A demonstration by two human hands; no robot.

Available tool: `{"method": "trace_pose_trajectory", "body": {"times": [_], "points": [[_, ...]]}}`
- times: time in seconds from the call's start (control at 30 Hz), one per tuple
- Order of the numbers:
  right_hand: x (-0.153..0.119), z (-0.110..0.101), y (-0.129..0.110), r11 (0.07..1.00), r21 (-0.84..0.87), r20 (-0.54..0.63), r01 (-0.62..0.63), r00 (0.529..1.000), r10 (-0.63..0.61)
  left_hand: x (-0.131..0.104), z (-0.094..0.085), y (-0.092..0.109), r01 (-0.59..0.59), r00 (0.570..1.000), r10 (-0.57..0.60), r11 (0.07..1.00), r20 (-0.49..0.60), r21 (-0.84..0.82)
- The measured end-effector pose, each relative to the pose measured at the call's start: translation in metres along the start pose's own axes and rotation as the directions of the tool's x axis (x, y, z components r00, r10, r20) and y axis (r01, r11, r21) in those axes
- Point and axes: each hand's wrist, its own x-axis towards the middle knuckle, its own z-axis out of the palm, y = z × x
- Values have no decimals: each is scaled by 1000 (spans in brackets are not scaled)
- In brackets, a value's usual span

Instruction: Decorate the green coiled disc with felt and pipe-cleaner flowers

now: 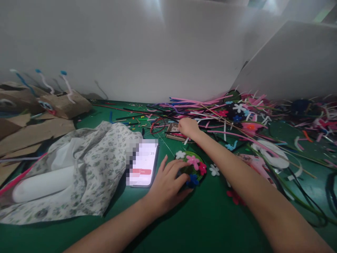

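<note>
A round green coil (188, 155) lies on the table, edged with pink, red, blue and white pipe-cleaner flowers. My left hand (171, 181) rests at its left side, fingers spread and bent, the tips touching it near the blue flower (194, 180). Farther off, my right hand (188, 127) is closed at the right end of a small flat box (172, 130) with small bits in it. Whatever the right fingers hold is hidden. A loose white flower (214, 170) lies right of the coil, and a red flower (235, 197) sits partly behind my right forearm.
Left of my hand lies a lit phone (143, 165), beside a floral cloth bag (105, 168). Cardboard figures with pipe-cleaner antennae (65, 103) stand at the far left. Many pipe cleaners (184, 102) pile along the back wall and right side, near a white spool (272, 154).
</note>
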Motion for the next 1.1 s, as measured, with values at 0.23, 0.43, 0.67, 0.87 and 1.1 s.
{"method": "trace_pose_trajectory", "body": {"times": [0.23,0.43,0.67,0.87,1.1], "points": [[-24,-20,6,995,78,-158,61,986,-48,2,6,-2,-56,997,58,998,-60,23],[-136,-14,24,939,202,-381,277,906,-185,5,5,-2,-42,998,42,999,-40,19],[-218,41,27,853,244,-561,461,785,-263,4,5,-5,-39,999,40,999,5,-32],[-217,44,22,851,176,-576,494,753,-318,4,6,-6,-39,999,41,997,30,-67],[-216,47,18,853,71,-623,517,691,-367,5,5,-6,-31,1000,31,998,3,-53]]}}
